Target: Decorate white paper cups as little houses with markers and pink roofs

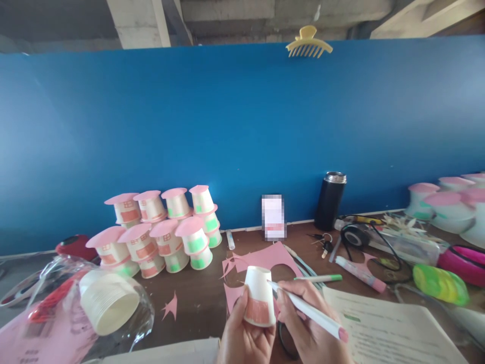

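Observation:
My left hand (242,333) grips an upturned white paper cup (259,296) with a pink patch drawn low on its side. My right hand (308,323) holds a white marker with a pink end cap (308,312), its tip touching the cup's right side. Both hands are low in the middle of the view, above a brown desk (197,303). Under the cup lies pink paper (265,258) with a round hole cut out.
Stacked cup houses with pink roofs (159,230) stand at the left. A bagged sleeve of cups (106,301) lies front left. A black flask (329,199), keys, tape, a glue stick (358,273), a green-capped pen (318,278) and printed sheets (390,328) fill the right. A blue partition (227,126) backs the desk.

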{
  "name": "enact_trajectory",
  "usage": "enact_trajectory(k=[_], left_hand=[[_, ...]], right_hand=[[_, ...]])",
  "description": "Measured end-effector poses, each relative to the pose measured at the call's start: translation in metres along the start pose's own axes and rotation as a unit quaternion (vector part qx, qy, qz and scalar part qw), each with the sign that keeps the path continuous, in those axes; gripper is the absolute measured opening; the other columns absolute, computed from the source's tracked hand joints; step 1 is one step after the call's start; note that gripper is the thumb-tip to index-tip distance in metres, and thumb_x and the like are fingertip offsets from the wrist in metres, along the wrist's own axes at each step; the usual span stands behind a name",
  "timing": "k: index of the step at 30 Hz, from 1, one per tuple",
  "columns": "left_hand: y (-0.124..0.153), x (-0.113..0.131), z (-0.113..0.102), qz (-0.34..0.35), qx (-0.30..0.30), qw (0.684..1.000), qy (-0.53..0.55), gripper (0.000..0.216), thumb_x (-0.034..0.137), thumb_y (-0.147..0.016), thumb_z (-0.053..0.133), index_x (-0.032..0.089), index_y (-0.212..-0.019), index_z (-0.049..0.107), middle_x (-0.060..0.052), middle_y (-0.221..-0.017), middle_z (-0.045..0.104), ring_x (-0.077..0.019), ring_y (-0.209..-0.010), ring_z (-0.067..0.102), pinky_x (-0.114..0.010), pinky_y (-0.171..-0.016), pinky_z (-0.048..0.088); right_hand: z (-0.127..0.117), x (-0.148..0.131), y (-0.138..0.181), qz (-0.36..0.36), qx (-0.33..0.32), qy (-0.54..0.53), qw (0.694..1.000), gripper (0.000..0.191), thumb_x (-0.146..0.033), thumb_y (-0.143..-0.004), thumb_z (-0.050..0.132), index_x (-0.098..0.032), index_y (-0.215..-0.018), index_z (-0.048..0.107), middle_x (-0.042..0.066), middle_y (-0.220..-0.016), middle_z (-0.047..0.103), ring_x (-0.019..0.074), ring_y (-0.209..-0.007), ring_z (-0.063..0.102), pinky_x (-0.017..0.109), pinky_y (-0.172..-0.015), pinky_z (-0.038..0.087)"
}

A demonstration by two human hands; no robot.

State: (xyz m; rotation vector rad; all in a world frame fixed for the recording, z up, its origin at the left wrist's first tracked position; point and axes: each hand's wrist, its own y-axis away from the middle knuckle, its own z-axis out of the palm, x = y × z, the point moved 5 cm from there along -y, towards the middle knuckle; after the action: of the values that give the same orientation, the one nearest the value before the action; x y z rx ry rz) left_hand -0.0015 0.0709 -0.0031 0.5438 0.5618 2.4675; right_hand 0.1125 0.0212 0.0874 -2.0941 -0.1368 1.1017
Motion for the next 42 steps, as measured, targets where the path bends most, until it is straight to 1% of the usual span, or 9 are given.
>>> enact_trajectory(k=[3,7,12,17,22,27,32,37,42], left_hand=[[0.001,-0.001,0.003,-0.003,-0.006,1.0,0.013,0.008,0.023,-0.084,0.066,0.018,-0.089,0.063,-0.007,-0.081,0.075,-0.0215,-0.074,0.071,-0.03,-0.066,0.05],[0.003,-0.001,0.007,-0.005,-0.014,1.0,0.012,0.008,0.023,-0.086,0.063,0.017,-0.092,0.063,-0.008,-0.082,0.076,-0.021,-0.075,0.072,-0.03,-0.068,0.05],[0.005,-0.001,0.008,-0.001,-0.013,1.0,0.001,0.008,0.022,-0.087,0.062,0.018,-0.093,0.059,-0.007,-0.081,0.075,-0.02,-0.073,0.072,-0.029,-0.066,0.05],[0.01,0.0,0.012,0.011,0.005,1.0,-0.011,0.007,0.022,-0.09,0.058,0.017,-0.095,0.056,-0.008,-0.081,0.075,-0.0198,-0.073,0.072,-0.029,-0.066,0.051],[0.013,0.001,0.017,0.014,0.031,0.999,-0.011,0.009,0.021,-0.094,0.05,0.015,-0.099,0.055,-0.01,-0.078,0.074,-0.0187,-0.067,0.071,-0.029,-0.062,0.05],[0.013,0.001,0.016,0.013,0.02,1.0,-0.014,0.011,0.021,-0.093,0.053,0.015,-0.101,0.054,-0.01,-0.08,0.074,-0.0187,-0.07,0.071,-0.029,-0.065,0.051],[0.012,0.0,0.014,0.012,0.02,1.0,-0.015,0.013,0.023,-0.093,0.052,0.015,-0.103,0.054,-0.011,-0.082,0.074,-0.0195,-0.072,0.071,-0.03,-0.066,0.052],[0.01,0.0,0.013,0.012,0.018,1.0,-0.02,0.014,0.024,-0.093,0.052,0.015,-0.103,0.055,-0.011,-0.082,0.074,-0.0197,-0.073,0.071,-0.03,-0.066,0.051],[0.009,-0.001,0.012,0.011,0.017,1.0,-0.016,0.013,0.024,-0.093,0.052,0.014,-0.102,0.056,-0.011,-0.084,0.074,-0.0198,-0.074,0.071,-0.031,-0.068,0.051]], right_hand=[[0.0,0.0,0.0,0.004,0.005,0.007,1.0,0.006,-0.026,-0.091,0.055,-0.024,-0.093,0.061,-0.002,-0.066,0.063,0.0131,-0.054,0.061,0.021,-0.055,0.05],[0.0,0.002,0.001,0.013,0.003,0.009,1.0,0.008,-0.027,-0.091,0.054,-0.024,-0.094,0.061,-0.002,-0.067,0.063,0.013,-0.053,0.059,0.021,-0.054,0.05],[0.0,0.0,-0.002,0.005,0.003,0.017,1.0,0.008,-0.027,-0.092,0.053,-0.024,-0.093,0.061,-0.003,-0.066,0.062,0.0122,-0.052,0.058,0.021,-0.055,0.049],[0.0,-0.001,-0.004,0.006,0.001,0.02,1.0,0.009,-0.028,-0.092,0.053,-0.023,-0.093,0.061,-0.002,-0.065,0.062,0.0125,-0.053,0.058,0.021,-0.055,0.049],[0.001,0.001,-0.002,0.005,-0.004,0.012,1.0,0.009,-0.027,-0.093,0.053,-0.023,-0.091,0.06,-0.002,-0.067,0.062,0.0121,-0.053,0.059,0.021,-0.055,0.05],[0.002,-0.001,-0.002,0.004,0.003,0.003,1.0,0.009,-0.027,-0.093,0.052,-0.023,-0.091,0.06,-0.003,-0.066,0.061,0.0119,-0.052,0.058,0.02,-0.054,0.05],[0.001,-0.001,-0.003,0.0,0.007,0.003,1.0,0.008,-0.026,-0.092,0.052,-0.023,-0.091,0.06,-0.004,-0.064,0.059,0.0108,-0.05,0.056,0.019,-0.051,0.048],[0.001,0.001,-0.001,-0.005,0.004,0.024,1.0,0.01,-0.027,-0.092,0.052,-0.022,-0.091,0.06,-0.002,-0.067,0.061,0.0122,-0.053,0.058,0.021,-0.055,0.05],[0.002,0.002,-0.001,0.001,0.0,0.028,1.0,0.01,-0.027,-0.093,0.052,-0.022,-0.09,0.06,-0.002,-0.067,0.061,0.0123,-0.053,0.058,0.021,-0.055,0.05]])
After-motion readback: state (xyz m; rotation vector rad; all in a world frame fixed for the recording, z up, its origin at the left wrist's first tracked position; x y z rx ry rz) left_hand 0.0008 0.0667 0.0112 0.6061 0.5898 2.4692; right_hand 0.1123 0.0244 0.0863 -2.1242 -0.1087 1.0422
